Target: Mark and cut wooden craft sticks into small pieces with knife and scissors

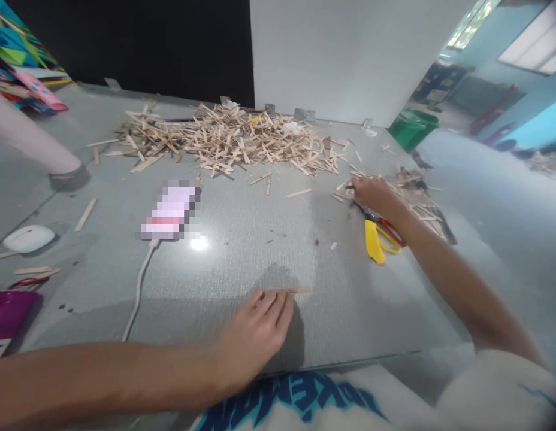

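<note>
My left hand [257, 332] lies near the table's front edge with its fingers stretched out, the fingertips resting on a short wooden stick [295, 290]. My right hand [373, 193] reaches far to the right, fingers curled over small stick pieces [343, 194] at the edge of a scatter. Just under its wrist lie scissors with yellow and red handles [379, 236]. A big heap of wooden sticks [224, 140] spreads across the back of the grey table [242, 239].
A phone [170, 212] with a white cable [138, 293] lies left of centre. At the left are a white oval object [29, 238], a purple item [8, 314] and a pale pink cylinder [30, 140]. A green bin [413, 127] stands beyond the far right corner.
</note>
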The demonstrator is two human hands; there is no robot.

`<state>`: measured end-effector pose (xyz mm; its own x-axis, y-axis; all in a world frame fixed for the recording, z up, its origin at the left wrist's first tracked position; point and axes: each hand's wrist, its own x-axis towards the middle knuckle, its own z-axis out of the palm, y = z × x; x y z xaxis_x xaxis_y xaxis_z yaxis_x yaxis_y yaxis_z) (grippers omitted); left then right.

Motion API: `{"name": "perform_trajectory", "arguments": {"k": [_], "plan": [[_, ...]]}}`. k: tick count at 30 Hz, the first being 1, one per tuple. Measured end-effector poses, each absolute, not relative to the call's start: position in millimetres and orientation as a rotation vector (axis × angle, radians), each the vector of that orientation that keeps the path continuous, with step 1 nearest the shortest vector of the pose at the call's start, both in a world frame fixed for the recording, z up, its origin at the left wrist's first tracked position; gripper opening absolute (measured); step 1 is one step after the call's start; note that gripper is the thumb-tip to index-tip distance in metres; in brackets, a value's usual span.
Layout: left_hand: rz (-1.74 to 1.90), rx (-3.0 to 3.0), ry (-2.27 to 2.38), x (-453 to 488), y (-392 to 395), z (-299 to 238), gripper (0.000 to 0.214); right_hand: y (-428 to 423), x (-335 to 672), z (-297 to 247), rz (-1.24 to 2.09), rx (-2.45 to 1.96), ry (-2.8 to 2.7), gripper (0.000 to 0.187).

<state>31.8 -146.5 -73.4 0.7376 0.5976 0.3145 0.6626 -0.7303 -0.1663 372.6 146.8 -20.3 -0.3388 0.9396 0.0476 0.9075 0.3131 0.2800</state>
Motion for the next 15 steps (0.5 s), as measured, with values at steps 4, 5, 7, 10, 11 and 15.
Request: {"name": "perform_trajectory", "arguments": {"k": [4,5,7,10,11,15], "plan": [[-0.288,-2.694,-0.987,32.8,-149.9,-77.8,0.037,117.2,367.9,-4.8,0.375,1.838,2.556,0.034],[-0.276,-2.706,-0.987,32.9,-148.3,-78.0,0.038,107.6,364.8,-0.8,0.335,1.843,2.62,0.034],[-0.269,-2.715,-0.985,33.2,-141.9,-77.9,0.039,88.0,356.6,5.1,0.129,1.922,2.843,0.033],[-0.294,-2.705,-0.979,34.3,-127.4,-77.3,0.039,63.5,342.2,5.9,-0.207,1.971,2.997,0.023],[-0.286,-2.705,-0.985,34.8,-122.3,-77.0,0.039,57.4,337.4,4.3,-0.333,1.997,3.002,0.021],[-0.204,-2.719,-1.012,37.7,-107.0,-74.9,0.042,38.9,318.5,-4.6,-1.078,1.955,2.896,0.017]]}}
